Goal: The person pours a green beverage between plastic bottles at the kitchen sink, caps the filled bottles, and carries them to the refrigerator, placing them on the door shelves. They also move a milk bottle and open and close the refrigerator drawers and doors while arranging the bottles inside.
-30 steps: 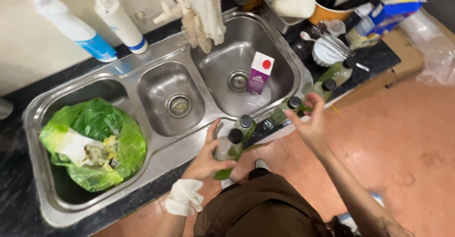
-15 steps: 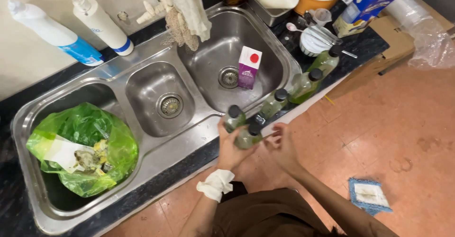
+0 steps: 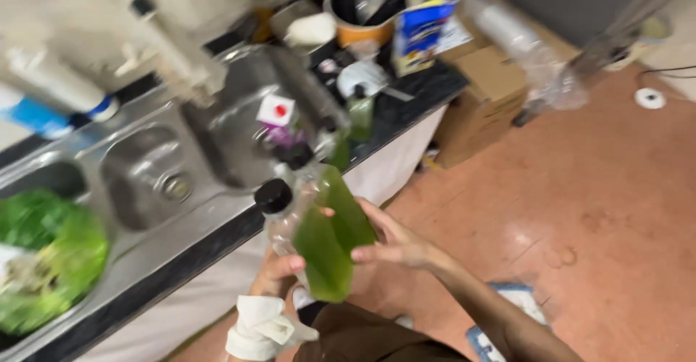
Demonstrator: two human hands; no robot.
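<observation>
Green liquid fills two black-capped bottles (image 3: 319, 239) held above the floor, just in front of the sink (image 3: 217, 152) edge; left hand (image 3: 279, 275) grips below, right hand (image 3: 391, 242) clasps the side.

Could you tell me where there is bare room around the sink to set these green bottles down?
The small middle basin looks bare around its drain, and the steel front rim beside it is open. The left basin holds a green bag. The black counter right of the sink is crowded with bottles, a bowl and a box. Both hands, left and right, hold bottles.
</observation>
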